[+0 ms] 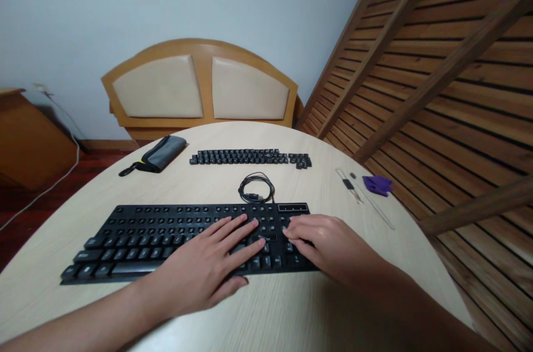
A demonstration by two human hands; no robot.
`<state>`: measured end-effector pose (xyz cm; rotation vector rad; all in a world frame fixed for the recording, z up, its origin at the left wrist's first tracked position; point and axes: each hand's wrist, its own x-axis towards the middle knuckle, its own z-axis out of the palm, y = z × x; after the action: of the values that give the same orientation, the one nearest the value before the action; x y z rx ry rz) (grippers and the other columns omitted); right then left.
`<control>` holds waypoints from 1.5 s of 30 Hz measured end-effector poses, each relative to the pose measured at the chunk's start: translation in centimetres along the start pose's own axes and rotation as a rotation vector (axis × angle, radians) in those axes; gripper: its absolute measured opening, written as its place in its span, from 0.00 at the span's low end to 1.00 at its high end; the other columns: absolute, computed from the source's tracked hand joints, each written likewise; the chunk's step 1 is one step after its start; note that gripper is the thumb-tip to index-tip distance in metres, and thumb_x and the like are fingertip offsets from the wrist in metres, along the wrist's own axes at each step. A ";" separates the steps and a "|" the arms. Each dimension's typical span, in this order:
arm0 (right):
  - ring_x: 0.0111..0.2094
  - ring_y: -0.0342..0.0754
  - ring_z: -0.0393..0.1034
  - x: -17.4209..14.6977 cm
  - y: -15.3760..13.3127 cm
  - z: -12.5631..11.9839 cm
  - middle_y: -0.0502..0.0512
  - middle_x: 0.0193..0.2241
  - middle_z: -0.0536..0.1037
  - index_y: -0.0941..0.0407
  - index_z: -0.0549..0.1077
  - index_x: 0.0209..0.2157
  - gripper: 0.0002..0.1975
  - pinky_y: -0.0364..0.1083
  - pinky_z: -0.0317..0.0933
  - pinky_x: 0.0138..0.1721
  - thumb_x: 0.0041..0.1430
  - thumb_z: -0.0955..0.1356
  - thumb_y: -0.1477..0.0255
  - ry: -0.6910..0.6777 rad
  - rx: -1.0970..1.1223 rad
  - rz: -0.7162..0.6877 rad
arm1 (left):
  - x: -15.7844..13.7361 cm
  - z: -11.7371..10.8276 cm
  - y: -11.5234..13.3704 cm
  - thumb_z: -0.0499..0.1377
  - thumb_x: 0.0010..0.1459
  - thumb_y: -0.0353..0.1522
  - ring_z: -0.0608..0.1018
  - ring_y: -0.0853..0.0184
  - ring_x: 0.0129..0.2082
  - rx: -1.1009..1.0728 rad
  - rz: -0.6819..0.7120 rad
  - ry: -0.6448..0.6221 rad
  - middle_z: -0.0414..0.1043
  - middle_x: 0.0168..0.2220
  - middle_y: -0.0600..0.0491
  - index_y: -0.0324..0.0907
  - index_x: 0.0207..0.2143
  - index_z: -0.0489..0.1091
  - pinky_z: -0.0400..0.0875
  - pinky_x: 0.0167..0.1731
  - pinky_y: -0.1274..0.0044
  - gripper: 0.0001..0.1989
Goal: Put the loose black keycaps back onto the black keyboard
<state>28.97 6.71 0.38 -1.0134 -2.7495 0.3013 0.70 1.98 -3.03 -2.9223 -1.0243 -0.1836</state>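
A black keyboard (144, 224) lies across the near part of the table. Its lower rows carry keycaps; the upper rows show bare key sockets. My left hand (208, 263) rests over the keyboard's right-middle area, fingers stretched out and spread, holding nothing. At the number pad is my right hand (328, 241), fingers bent and drawn together against the keys. Whatever may be between those fingertips is hidden. Behind the keyboard its cable (272, 188) lies coiled. Farther back, loose black keycaps (237, 156) are set out in rows, with a smaller group (300, 160) at their right.
A grey zip pouch (163, 153) lies at the back left of the round wooden table (266, 313). To the right are a wire keycap puller (348, 185), a thin white brush (375, 205) and a purple cloth (377, 184). Wooden slats (458, 63) lean close to the table's right edge.
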 end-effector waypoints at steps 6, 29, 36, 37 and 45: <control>0.38 0.48 0.75 0.2 0.1 -0.3 0.53 0.35 0.81 0.56 0.77 0.33 0.11 0.46 0.67 0.43 0.63 0.64 0.81 -0.014 0.019 -0.036 | -0.1 0.1 -0.1 0.54 0.68 0.43 0.53 0.52 0.70 0.002 0.003 0.003 0.45 0.72 0.49 0.50 0.71 0.47 0.55 0.65 0.59 0.33; 0.44 0.51 0.75 0.2 0.0 0.3 0.58 0.41 0.80 0.58 0.73 0.39 0.10 0.53 0.65 0.55 0.62 0.63 0.84 -0.056 -0.140 -0.172 | -0.1 0.3 -0.1 0.53 0.69 0.43 0.54 0.53 0.70 -0.022 0.006 0.043 0.46 0.71 0.50 0.51 0.70 0.48 0.54 0.65 0.60 0.31; 0.38 0.49 0.74 0.7 -1.4 -1.2 0.56 0.37 0.79 0.56 0.72 0.34 0.12 0.47 0.67 0.40 0.65 0.61 0.83 -0.083 -0.062 -0.030 | 0.0 0.2 -0.1 0.54 0.68 0.42 0.54 0.52 0.69 -0.033 0.007 0.041 0.47 0.71 0.50 0.50 0.70 0.50 0.56 0.65 0.59 0.31; 0.38 0.50 0.74 0.8 -1.6 -1.3 0.56 0.37 0.79 0.56 0.72 0.34 0.12 0.47 0.67 0.40 0.65 0.61 0.83 -0.094 -0.071 -0.023 | 0.0 0.2 -0.1 0.54 0.68 0.42 0.54 0.52 0.69 -0.035 0.007 0.039 0.48 0.71 0.49 0.50 0.70 0.50 0.56 0.65 0.59 0.31; 0.33 0.48 0.74 1.5 -2.2 -2.1 0.56 0.32 0.80 0.57 0.75 0.31 0.13 0.45 0.64 0.37 0.63 0.62 0.84 -0.179 -0.133 0.003 | 0.0 -0.1 -0.1 0.52 0.69 0.43 0.54 0.52 0.69 -0.012 0.009 0.002 0.47 0.71 0.48 0.50 0.70 0.50 0.57 0.64 0.58 0.30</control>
<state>27.07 6.31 3.15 -1.0706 -2.9634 0.2210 0.62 2.09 -2.91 -2.9367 -1.0128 -0.1933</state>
